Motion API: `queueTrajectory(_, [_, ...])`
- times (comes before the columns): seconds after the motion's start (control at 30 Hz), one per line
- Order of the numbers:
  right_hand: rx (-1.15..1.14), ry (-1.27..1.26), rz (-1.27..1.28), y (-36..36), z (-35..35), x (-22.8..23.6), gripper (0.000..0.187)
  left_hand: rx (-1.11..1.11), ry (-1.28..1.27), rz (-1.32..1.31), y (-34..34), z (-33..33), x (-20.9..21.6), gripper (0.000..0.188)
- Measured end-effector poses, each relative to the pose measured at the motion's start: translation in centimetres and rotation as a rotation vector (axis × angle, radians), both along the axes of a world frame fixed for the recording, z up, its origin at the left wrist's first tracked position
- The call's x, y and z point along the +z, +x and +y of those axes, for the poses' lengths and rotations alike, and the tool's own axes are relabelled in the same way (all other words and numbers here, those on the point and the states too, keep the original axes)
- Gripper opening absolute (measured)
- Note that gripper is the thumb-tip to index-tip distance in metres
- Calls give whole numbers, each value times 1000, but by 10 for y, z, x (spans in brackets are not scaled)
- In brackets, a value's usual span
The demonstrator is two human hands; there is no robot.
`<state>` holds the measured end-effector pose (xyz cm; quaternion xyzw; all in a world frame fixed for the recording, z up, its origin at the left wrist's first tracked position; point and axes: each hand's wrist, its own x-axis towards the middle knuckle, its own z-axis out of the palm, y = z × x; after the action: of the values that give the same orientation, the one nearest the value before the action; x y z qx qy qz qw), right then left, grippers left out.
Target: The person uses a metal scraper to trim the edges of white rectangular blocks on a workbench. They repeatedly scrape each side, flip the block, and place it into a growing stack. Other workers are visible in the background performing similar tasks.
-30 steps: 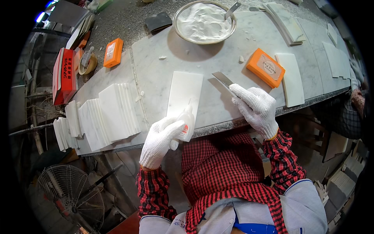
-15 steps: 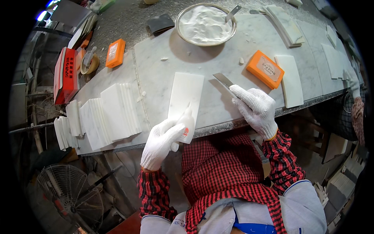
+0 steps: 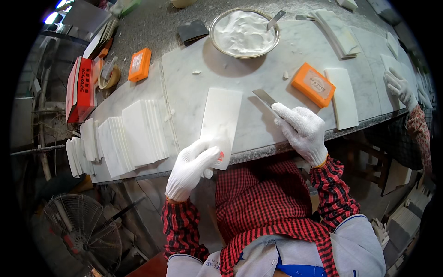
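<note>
In a white knitted glove, my left hand (image 3: 190, 168) is closed on the near end of a rectangular white stone tile (image 3: 222, 108). That end overhangs the table's front edge. A small red mark shows beside the fingers; what it belongs to is unclear. My right hand (image 3: 304, 131), also gloved, grips a flat-bladed metal scraper (image 3: 264, 97), its handle hidden in the fist. The blade points left and away, apart from the tile. Farther off stands a metal bowl (image 3: 211, 38) of white paste, with a spatula (image 3: 276, 20) stuck in it. An orange hand pad (image 3: 318, 94) lies beyond my right hand.
Stacked white tiles (image 3: 143, 134) lean in rows at the left of the marble tabletop (image 3: 184, 97). Another orange pad (image 3: 140, 64) and a red box (image 3: 79, 94) lie farther left. White slabs (image 3: 342, 99) rest on the right. A co-worker's gloved hand (image 3: 400, 87) reaches in there.
The co-worker's gloved hand has come farther into view at the right. My hands, the tile and the scraper have barely moved. A pale pointed shape above my left fingers has become less distinct.
</note>
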<state>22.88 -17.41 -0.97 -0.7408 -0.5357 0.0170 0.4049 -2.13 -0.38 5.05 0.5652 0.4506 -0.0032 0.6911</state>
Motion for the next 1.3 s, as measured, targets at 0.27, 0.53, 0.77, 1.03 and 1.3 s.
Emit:
queueTrajectory(0.27, [-10, 30, -29, 0, 0, 1, 35, 387, 322, -447, 17, 30, -13, 39])
queueTrajectory(0.53, [-11, 26, -12, -3, 1, -2, 35, 398, 908, -50, 82, 113, -54, 42])
queueTrajectory(0.77, [-53, -56, 109, -4, 5, 13, 28, 299, 1249, 195, 81, 118, -66, 52])
queueTrajectory(1.03, [-220, 51, 796, -5, 5, 34, 24, 129, 1387, 190, 25, -41, -34, 102])
queueTrajectory(1.3, [-247, 102, 717, 39, 62, 59, 27, 25, 1304, 313, 23, -71, -46, 114])
